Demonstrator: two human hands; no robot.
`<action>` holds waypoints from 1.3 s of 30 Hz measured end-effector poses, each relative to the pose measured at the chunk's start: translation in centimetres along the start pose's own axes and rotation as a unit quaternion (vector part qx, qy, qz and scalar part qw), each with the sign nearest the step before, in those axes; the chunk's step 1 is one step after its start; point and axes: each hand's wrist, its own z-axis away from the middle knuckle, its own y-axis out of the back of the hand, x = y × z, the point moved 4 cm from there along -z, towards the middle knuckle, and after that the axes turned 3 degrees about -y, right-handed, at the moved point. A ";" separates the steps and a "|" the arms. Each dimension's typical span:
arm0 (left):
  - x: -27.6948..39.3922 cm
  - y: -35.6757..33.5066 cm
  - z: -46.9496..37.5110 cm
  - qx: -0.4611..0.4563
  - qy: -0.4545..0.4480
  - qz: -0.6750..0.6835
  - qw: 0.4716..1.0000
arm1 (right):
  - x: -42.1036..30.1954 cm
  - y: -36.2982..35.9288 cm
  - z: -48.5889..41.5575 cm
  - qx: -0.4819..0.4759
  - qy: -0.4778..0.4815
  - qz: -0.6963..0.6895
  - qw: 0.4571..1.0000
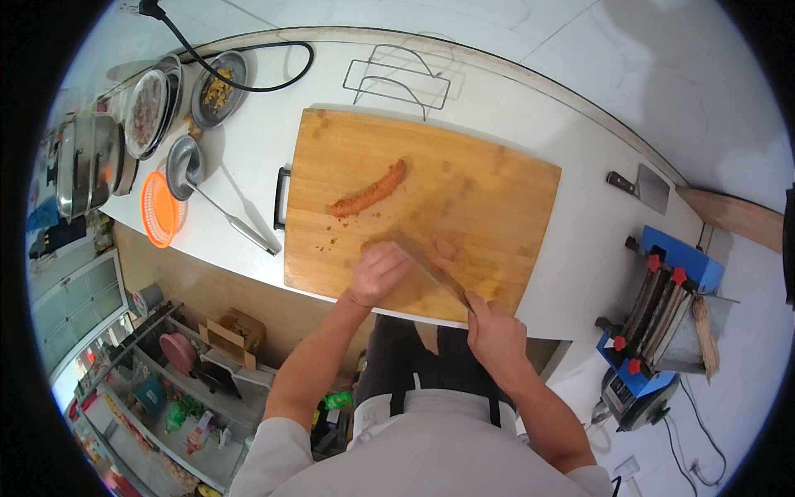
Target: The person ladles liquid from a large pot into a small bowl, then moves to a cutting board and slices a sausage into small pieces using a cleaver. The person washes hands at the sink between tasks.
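Note:
On a wooden cutting board (484, 180) lies a whole reddish-brown sausage (370, 190), with small crumbs below it. My right hand (497, 332) grips the handle of a broad-bladed knife (435, 271), whose blade reaches diagonally up and left to my left hand. With fingers bent, my left hand (377, 273) presses on a brownish food piece (374, 240) beside the blade's tip; most of this piece is hidden. Pale pinkish slices (446, 247) lie on the board to the right of the blade.
A ladle (233, 218), an orange plastic basket (146, 208) and a metal dish of yellowish bits (205, 112) stand left of the board. Behind it is a wire rack (397, 87). To the right are a cleaver (652, 188) and a blue-ended roller machine (683, 258).

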 end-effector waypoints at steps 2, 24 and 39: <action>-0.1 -0.2 0.5 0.004 -0.002 -0.001 1.000 | -0.4 0.2 1.1 -0.030 -0.007 0.039 0.999; -1.2 -0.9 1.8 0.020 0.012 0.041 0.999 | -2.0 -1.3 -0.9 -0.108 -0.050 0.048 0.992; -0.5 -0.3 -0.5 0.033 0.023 0.051 0.998 | 1.0 -4.5 -3.6 -0.057 -0.024 -0.028 0.998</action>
